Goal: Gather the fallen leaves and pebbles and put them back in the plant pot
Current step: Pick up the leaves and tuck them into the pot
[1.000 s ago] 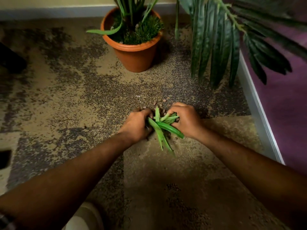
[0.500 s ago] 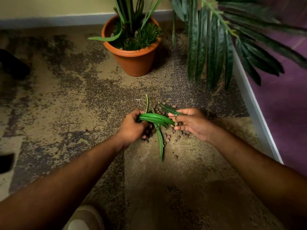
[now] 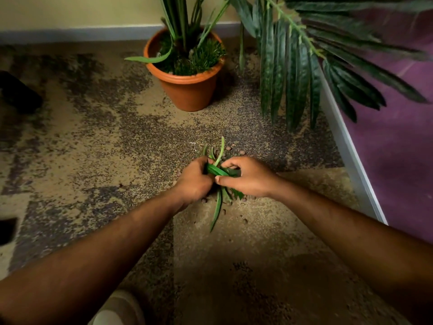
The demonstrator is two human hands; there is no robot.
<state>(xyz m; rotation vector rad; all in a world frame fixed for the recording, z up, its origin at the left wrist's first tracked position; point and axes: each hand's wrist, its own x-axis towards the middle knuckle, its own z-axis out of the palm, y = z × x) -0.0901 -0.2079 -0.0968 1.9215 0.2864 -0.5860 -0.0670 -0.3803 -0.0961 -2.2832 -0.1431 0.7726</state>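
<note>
Both hands, left hand (image 3: 194, 180) and right hand (image 3: 246, 178), clutch leaves (image 3: 216, 170) mid-frame; longest blade points toward bottom; pebbles (image 3: 244, 221) scattered beside.

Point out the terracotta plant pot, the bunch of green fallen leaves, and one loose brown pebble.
terracotta plant pot (image 3: 191, 93): head view, front wall.
bunch of green fallen leaves (image 3: 216, 170): head view, blade between the hands.
loose brown pebble (image 3: 245, 221): head view, its top.

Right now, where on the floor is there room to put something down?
Bare carpet lies left of the left hand, in front of the plant pot. More lies between the forearms. Around both hands it is crowded with leaves and pebbles.
</note>
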